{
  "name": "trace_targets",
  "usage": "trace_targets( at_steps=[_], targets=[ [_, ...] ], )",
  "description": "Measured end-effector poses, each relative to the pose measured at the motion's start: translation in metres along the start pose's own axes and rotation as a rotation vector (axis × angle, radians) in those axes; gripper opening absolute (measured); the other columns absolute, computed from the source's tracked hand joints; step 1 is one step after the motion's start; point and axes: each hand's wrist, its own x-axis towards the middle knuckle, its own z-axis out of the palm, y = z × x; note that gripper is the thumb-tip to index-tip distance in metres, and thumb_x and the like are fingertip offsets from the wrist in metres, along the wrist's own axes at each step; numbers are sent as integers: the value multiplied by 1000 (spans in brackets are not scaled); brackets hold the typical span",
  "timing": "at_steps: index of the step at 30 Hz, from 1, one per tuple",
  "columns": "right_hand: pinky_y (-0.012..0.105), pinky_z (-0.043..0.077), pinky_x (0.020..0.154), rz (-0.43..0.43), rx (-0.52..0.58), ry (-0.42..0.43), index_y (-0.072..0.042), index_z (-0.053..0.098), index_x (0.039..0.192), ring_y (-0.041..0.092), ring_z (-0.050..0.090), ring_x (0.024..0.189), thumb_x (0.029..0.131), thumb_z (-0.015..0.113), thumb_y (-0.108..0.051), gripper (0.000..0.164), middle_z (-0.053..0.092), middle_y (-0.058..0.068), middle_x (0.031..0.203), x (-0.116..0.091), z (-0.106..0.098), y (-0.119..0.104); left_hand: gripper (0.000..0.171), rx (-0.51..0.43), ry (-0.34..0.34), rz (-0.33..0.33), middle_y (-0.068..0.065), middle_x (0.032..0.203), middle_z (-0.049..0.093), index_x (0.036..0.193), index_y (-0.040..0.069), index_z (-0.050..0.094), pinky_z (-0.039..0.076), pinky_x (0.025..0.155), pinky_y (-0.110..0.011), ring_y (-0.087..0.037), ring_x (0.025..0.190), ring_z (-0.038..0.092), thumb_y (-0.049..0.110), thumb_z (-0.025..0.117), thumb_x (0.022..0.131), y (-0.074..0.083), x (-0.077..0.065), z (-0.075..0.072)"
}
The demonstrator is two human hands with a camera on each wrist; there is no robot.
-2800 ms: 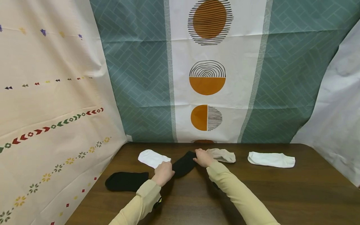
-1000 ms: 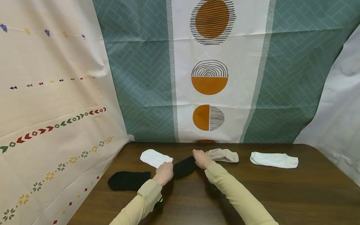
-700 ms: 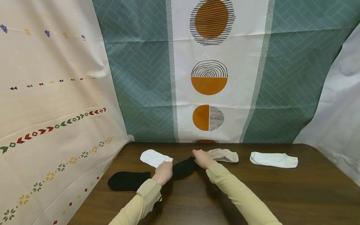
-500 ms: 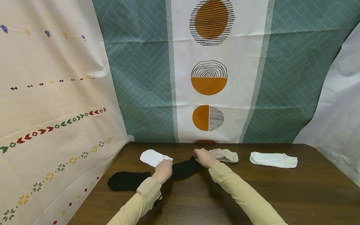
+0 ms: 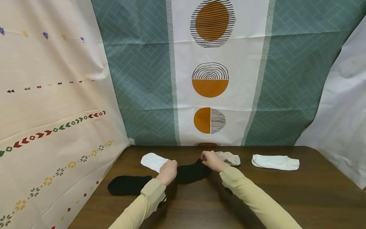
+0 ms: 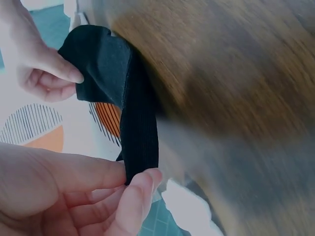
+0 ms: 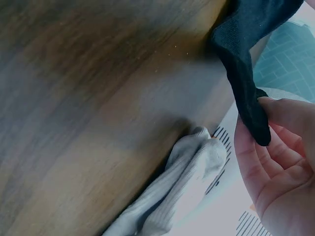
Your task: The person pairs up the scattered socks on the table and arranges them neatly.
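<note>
Between both hands a black sock point(image 5: 190, 172) stretches over the middle of the table. My left hand point(image 5: 168, 171) pinches one end of it between thumb and fingers, as the left wrist view shows up close. The other end of the black sock point(image 7: 246, 64) is pinched by my right hand point(image 7: 280, 142). In the head view my right hand sits just in front of a crumpled beige sock point(image 5: 230, 158) and partly covers it. A white sock point(image 5: 152, 161) lies behind my left hand, its near end hidden.
A second black sock point(image 5: 128, 185) lies flat at the left, close to my left sleeve point(image 5: 151, 194). Another white sock point(image 5: 275, 162) lies at the back right of the brown wooden table point(image 5: 286, 194). Hanging cloths point(image 5: 143, 79) enclose the back and sides.
My right hand has shifted to the right with its end of the black sock, which now shows more of its length. The left hand keeps its grip nearly in place.
</note>
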Motion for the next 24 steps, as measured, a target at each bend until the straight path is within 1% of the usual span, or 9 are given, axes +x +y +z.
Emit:
trace_targets(
  at_steps=[7, 11, 16, 18, 21, 24],
  targets=[
    [29, 44, 59, 10, 31, 6, -4, 58, 81, 15, 54, 64, 77, 67, 2, 12, 56, 0, 71, -7, -6, 6, 15, 8, 8, 10, -15, 63, 56, 67, 0, 58, 45, 44, -40, -29, 57, 59, -9, 53, 79, 5, 2, 1],
    [29, 44, 59, 11, 49, 16, -2, 58, 81, 15, 54, 63, 76, 67, 4, 11, 56, 0, 69, -11, -8, 8, 16, 7, -5, 4, -15, 64, 57, 67, 0, 59, 45, 45, -40, -28, 57, 59, -9, 53, 79, 6, 5, 3],
    [29, 44, 58, 22, 67, 4, -2, 58, 80, 14, 55, 64, 77, 66, 3, 10, 57, 0, 69, -15, -12, 9, 18, 10, -17, 13, -14, 63, 57, 67, 1, 59, 46, 46, -39, -28, 57, 59, -9, 53, 80, 9, 7, 4],
    [28, 44, 59, 21, 60, 12, -3, 58, 81, 14, 55, 65, 77, 66, 2, 10, 57, -1, 70, -16, -13, 10, 17, 8, -26, 16, -14, 64, 56, 67, 1, 59, 46, 47, -39, -28, 58, 59, -9, 52, 80, 11, 8, 4],
    [28, 44, 60, -11, 52, 38, -3, 57, 80, 14, 55, 65, 76, 67, 3, 12, 56, -1, 69, -20, -15, 13, 18, -12, -42, 19, -15, 64, 56, 67, 1, 58, 46, 46, -39, -27, 57, 58, -9, 52, 80, 14, 9, 2],
    [28, 44, 60, -30, 62, 56, -1, 57, 80, 14, 55, 64, 75, 67, 5, 13, 55, -1, 68, -24, -17, 17, 19, -30, -41, 36, -14, 63, 56, 65, 1, 56, 45, 45, -39, -26, 55, 58, -10, 51, 80, 16, 9, 1]
  ],
)
